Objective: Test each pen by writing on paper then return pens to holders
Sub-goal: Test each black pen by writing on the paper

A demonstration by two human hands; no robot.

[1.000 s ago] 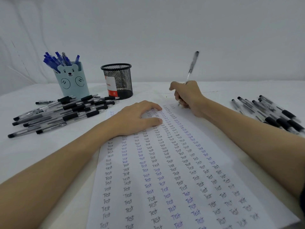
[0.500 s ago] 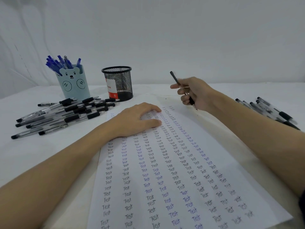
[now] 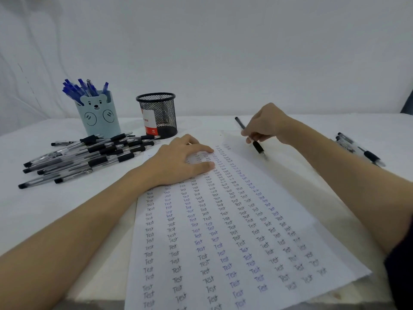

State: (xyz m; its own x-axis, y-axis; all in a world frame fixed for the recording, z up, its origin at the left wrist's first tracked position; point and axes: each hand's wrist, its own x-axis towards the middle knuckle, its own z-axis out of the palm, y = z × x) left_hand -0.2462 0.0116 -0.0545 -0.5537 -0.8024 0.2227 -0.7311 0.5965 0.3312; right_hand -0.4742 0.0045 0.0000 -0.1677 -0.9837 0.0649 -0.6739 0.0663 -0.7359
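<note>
While right hand (image 3: 267, 126) pinches black pen (image 3: 251, 138) mid-barrel: light, rigid, slick; hold at rubber grip. Left hand (image 3: 178, 162) flat, pressing paper (image 3: 223, 242).

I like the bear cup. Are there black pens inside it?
No, the bear cup holds only blue pens; the black pens lie on the table.

"Test" repeated over paper (image 3: 234, 220)

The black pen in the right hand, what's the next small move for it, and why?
Probably lower its tip onto the blank top-right part of the paper and write. The right hand grips the black pen tip-down just above the sheet, while the left hand presses the sheet flat.
</note>
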